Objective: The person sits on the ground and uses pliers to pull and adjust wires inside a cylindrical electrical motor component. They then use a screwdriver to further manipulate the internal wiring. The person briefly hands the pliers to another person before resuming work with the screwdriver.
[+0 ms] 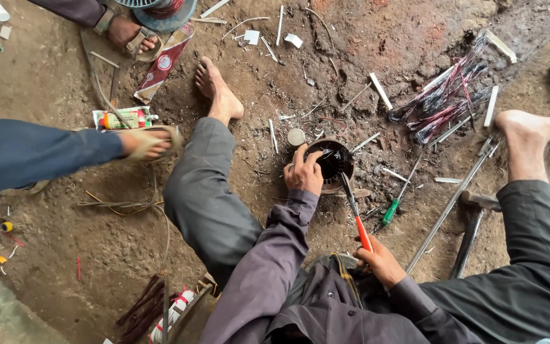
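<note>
Two hands at work, both low in the middle of the view. Nearest is the right hand (380,260), clenched around the orange handle of a screwdriver (356,213). The tool's long axis runs up and slightly left from that fist, and its dark tip reaches the near right rim of the round motor stator (332,164) sitting on the dirt floor (84,255). So the stator lies straight ahead of the right grip, farther out and a touch left, right along the line of the shaft.

Moving farther, the left hand (303,172) is on the stator itself, fingers curled over its near left edge, grasping the housing and steadying it. That hand is the one actually touching the piece; the right reaches it only through the tool. Dark frayed windings show inside the bore, just past the tip.

Just right of the screwdriver lies a green-handled screwdriver (391,210), apart from both hands, and beyond that a long metal rod (453,204) slanting toward the far right, with a hammer (472,226) beside it. Farther still, a bundle of red and white coil wire (447,99) rests well apart at far right. Another person's sandalled foot (151,141) sits off to the left beside a glue tube (122,118).
</note>
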